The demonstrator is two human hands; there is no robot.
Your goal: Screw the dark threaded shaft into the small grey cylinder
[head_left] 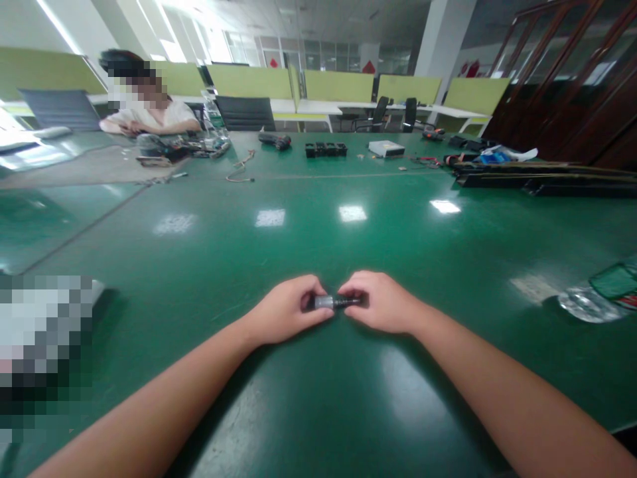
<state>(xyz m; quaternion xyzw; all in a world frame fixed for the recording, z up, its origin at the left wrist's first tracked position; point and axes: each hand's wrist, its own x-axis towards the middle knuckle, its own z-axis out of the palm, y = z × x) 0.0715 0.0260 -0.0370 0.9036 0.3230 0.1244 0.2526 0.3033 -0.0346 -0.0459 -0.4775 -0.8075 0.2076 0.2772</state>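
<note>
A small black-and-grey cylinder (324, 303) lies level between my two hands, low over the green table (318, 245). My left hand (288, 307) is closed on its thicker grey end, thumb along the near side. The slimmer dark end is pinched by my right hand (381, 302), with its fingers curled around the tip. Both ends are partly hidden by the fingers, so its exact kind cannot be made out.
A clear plastic bottle (592, 299) lies at the right. Blurred-out pale object (44, 325) sits at the left edge. Along the far side are a black block (326, 149), a white box (386, 148), dark rails (542, 178) and electronic parts (199, 145). A person (149, 109) sits at far left.
</note>
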